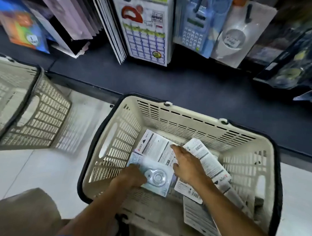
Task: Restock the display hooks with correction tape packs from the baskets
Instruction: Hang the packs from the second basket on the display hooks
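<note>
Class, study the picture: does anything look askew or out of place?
Yes. The correction tape packs lie jumbled in the basket, overlapping at angles, some face down. The second basket lies tipped on its side.

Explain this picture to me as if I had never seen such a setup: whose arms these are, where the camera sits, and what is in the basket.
There is no machine here. A person wears a camera on the head, so the one view looks down along their own bare arms.

Both hands reach into a beige basket standing on the floor before a dark shelf. Flat packs lie loose in it. The left hand grips a correction tape pack that lies face up, its round tape wheel showing. The right hand rests with fairly straight fingers on a white pack lying printed back up.

A second basket stands to the left. Hanging goods fill the display above.
</note>
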`<state>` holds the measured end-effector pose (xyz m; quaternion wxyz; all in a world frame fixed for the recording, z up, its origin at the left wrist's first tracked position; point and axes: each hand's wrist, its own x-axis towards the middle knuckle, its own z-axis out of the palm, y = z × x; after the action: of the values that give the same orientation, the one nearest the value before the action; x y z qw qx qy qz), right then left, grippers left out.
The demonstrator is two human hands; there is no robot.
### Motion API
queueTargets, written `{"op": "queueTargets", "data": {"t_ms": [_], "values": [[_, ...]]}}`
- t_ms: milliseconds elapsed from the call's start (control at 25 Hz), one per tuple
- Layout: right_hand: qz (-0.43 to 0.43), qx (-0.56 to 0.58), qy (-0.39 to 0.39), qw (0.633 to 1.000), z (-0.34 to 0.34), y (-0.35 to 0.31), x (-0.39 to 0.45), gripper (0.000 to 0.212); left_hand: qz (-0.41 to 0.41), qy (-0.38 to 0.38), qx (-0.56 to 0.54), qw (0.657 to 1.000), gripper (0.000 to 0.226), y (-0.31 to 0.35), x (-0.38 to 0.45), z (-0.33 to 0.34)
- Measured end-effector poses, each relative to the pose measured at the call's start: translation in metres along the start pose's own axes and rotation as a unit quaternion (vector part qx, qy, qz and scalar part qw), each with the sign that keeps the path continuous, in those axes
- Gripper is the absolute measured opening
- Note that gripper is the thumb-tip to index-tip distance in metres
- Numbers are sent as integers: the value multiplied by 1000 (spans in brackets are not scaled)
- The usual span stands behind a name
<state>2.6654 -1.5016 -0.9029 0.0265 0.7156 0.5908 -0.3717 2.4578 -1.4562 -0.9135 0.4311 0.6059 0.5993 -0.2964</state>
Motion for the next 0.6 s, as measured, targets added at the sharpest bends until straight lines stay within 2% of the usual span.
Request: {"op": "queueTargets", "data": {"t_ms": [80, 160, 280, 400, 480, 520, 600], "values": [[23, 5, -5, 1000, 7, -17, 24, 84, -20, 10, -76, 997, 72, 1, 12, -1], [58, -20, 6, 998, 15, -24, 40, 80, -20, 29, -99, 994, 79, 2, 18, 3], [79, 15, 51, 995, 7, -25, 47, 42, -13, 67, -118, 991, 96, 0, 20, 14], [4, 31, 109, 994, -9, -34, 33, 15, -40, 77, -143, 986, 101, -4, 23, 15], [-82, 9, 125, 989, -8, -46, 16, 11, -24, 71, -145, 987, 92, -10, 29, 17], [-112, -10, 107, 988, -4, -52, 8, 10, -12, 70, -169, 983, 78, -10, 30, 20], [-104, -45, 37, 993, 3, -62, -2, 5, -18, 40, -165, 985, 53, -11, 32, 25]]}}
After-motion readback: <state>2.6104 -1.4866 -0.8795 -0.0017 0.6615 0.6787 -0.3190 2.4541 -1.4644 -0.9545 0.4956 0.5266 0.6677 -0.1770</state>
